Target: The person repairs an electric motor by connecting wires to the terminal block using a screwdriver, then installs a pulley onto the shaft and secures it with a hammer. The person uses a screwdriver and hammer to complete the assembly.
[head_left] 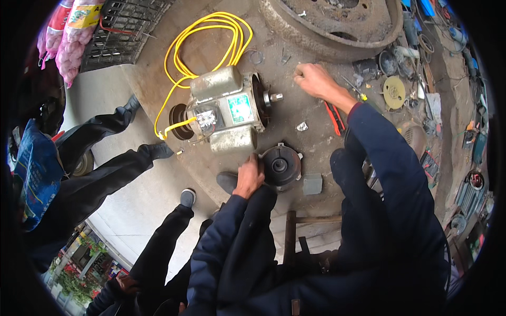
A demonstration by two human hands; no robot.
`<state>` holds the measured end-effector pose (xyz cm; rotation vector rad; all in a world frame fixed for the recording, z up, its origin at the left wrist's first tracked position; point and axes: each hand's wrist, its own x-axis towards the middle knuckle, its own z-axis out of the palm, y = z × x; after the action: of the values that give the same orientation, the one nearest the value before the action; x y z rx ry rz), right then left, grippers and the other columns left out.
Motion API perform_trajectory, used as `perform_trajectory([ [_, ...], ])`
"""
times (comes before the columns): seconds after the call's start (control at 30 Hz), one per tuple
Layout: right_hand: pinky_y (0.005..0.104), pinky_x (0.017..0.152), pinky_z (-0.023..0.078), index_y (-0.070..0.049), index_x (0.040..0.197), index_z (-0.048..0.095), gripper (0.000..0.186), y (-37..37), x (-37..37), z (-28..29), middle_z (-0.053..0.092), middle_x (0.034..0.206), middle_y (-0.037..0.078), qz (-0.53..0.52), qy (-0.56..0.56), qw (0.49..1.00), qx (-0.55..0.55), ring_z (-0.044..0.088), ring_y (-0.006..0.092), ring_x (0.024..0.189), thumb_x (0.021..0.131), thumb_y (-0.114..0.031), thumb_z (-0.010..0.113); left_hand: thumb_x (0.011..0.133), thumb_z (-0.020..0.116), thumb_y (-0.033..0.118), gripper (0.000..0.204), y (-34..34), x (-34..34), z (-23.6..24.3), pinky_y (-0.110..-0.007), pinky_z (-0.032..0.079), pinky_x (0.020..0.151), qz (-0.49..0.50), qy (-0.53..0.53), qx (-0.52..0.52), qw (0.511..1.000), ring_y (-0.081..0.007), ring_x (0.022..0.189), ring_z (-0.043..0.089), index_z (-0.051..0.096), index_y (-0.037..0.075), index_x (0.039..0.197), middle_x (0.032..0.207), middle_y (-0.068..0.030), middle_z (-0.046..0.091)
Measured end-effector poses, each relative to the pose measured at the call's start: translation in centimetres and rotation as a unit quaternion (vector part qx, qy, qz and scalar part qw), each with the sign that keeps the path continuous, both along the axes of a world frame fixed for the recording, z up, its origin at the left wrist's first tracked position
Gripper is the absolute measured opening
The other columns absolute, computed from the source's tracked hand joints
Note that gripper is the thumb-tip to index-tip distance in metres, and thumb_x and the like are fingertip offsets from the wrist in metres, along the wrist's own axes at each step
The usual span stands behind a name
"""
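Note:
On the dirty floor in front of me lies a worn grey electric motor (240, 108) with a yellow cable (179, 52) coiled behind it. Its bare shaft (276, 97) points right. Beyond the shaft's tip, my right hand (316, 81) hovers with the fingers curled closed; what they hold, if anything, is hidden. My left hand (249, 176) is by my left knee, its fingers closed beside a round dark motor end cover (282, 164). I cannot tell whether it touches the cover. Below my right forearm rest red-handled pliers (334, 117).
A big rusty wheel rim (337, 26) lies at the far side. Tools and parts, including a yellow disc (393, 92), clutter the right. A small grey block (312, 184) sits near my feet. People's legs (110, 168) stand at left, near a black crate (124, 34).

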<state>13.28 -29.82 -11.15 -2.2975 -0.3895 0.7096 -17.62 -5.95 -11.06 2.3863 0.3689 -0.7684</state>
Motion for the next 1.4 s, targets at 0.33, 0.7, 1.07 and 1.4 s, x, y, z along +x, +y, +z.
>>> perform_trajectory([
  [0.33, 0.0570, 0.089, 0.057, -0.009, 0.115, 0.071, 0.024, 9.5, 6.3, -1.8, 0.069, 0.116, 0.024, 0.106, -0.135, 0.985, -0.007, 0.069, 0.0478, 0.107, 0.093, -0.009, 0.063, 0.096, 0.070, 0.026, 0.047, -2.1, 1.9, 2.2, -0.059, 0.056, 0.093, 0.090, 0.097, -0.078, 0.988, -0.0548, 0.105, 0.070, 0.057, -0.005, 0.130, 0.106, -0.0345, 0.074],
  [0.7, 0.0577, 0.084, 0.055, -0.001, 0.105, 0.055, 0.027, 7.9, 3.9, -6.5, 0.058, 0.114, 0.027, 0.192, -0.327, 0.925, 0.031, 0.063, 0.0492, 0.106, 0.087, -0.004, 0.075, 0.097, 0.070, 0.040, 0.065, -1.7, -0.3, 0.2, -0.050, 0.055, 0.100, 0.146, 0.128, -0.142, 0.971, -0.0468, 0.119, 0.069, 0.057, -0.006, 0.142, 0.121, -0.0318, 0.073],
  [1.07, 0.0453, 0.068, 0.053, 0.002, 0.105, 0.054, 0.003, -3.8, -4.7, -0.1, 0.065, 0.092, 0.020, -0.122, -0.043, 0.983, 0.133, 0.067, 0.0316, 0.072, 0.103, 0.000, 0.056, 0.091, 0.064, 0.013, 0.073, -4.2, -2.2, -2.8, -0.050, 0.063, 0.082, 0.215, 0.155, -0.202, 0.943, -0.0418, 0.099, 0.078, 0.033, -0.016, 0.151, 0.114, -0.0381, 0.071],
  [1.4, 0.0448, 0.080, 0.055, 0.002, 0.095, 0.067, 0.008, -5.5, -14.6, 5.9, 0.065, 0.095, 0.020, 0.057, -0.036, 0.977, 0.204, 0.067, 0.0395, 0.090, 0.088, 0.006, 0.067, 0.087, 0.072, 0.023, 0.041, -3.6, 0.9, 1.3, -0.043, 0.061, 0.080, 0.114, 0.167, -0.224, 0.953, -0.0347, 0.095, 0.079, 0.075, -0.010, 0.111, 0.093, -0.0222, 0.079],
])
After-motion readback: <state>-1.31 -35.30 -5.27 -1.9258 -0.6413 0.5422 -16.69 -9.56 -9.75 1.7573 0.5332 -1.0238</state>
